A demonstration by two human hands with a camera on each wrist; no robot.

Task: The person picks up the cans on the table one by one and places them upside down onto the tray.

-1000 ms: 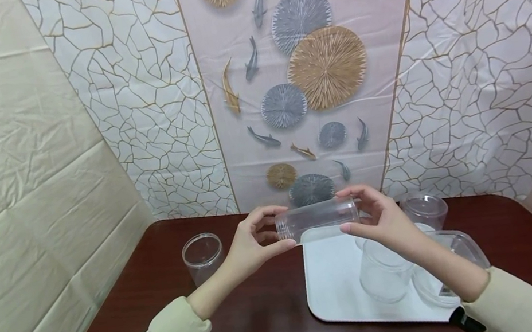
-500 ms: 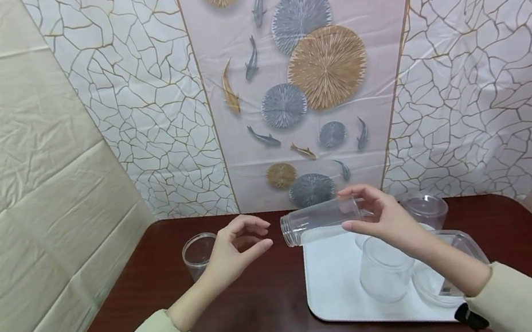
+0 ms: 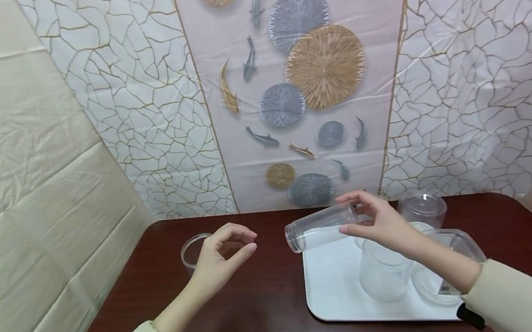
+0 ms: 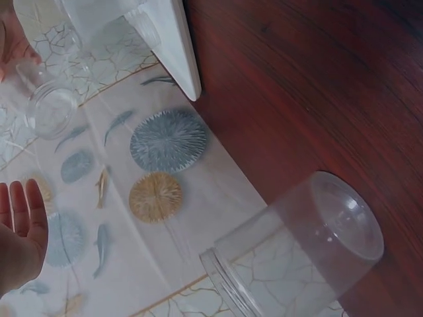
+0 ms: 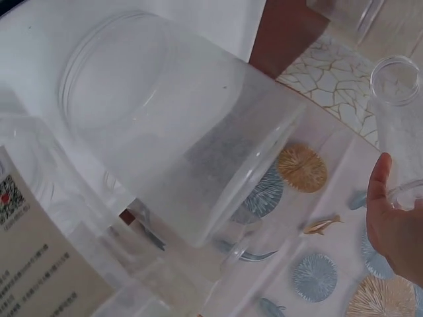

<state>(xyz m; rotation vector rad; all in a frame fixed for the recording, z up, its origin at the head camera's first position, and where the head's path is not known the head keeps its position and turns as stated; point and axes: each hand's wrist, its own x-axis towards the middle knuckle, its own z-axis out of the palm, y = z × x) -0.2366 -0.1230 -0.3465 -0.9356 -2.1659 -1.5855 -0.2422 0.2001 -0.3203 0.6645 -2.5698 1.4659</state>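
My right hand [image 3: 377, 224] grips the base end of a clear plastic jar [image 3: 319, 226], fingers above and thumb below. The jar lies nearly level in the air, its threaded, lidless mouth to the left and dipping slightly. It is held over the back left of a white tray [image 3: 334, 283]. To the left, my left hand [image 3: 222, 254] hangs in the air with loosely bent fingers and nothing in them. Behind it, partly hidden, stands another clear jar [image 3: 195, 251], which shows larger in the left wrist view [image 4: 297, 251].
On the tray stand a wide clear jar [image 3: 384, 272] and, at its right, a clear container [image 3: 462, 251] with a printed label. A further clear jar [image 3: 424, 207] is behind the tray. A patterned cloth wall [image 3: 294, 144] closes off the table's [image 3: 248, 319] back edge.
My left hand has let go of the jar's mouth end and moved left and slightly down. My right hand keeps hold of the jar, whose mouth has tipped a little lower.
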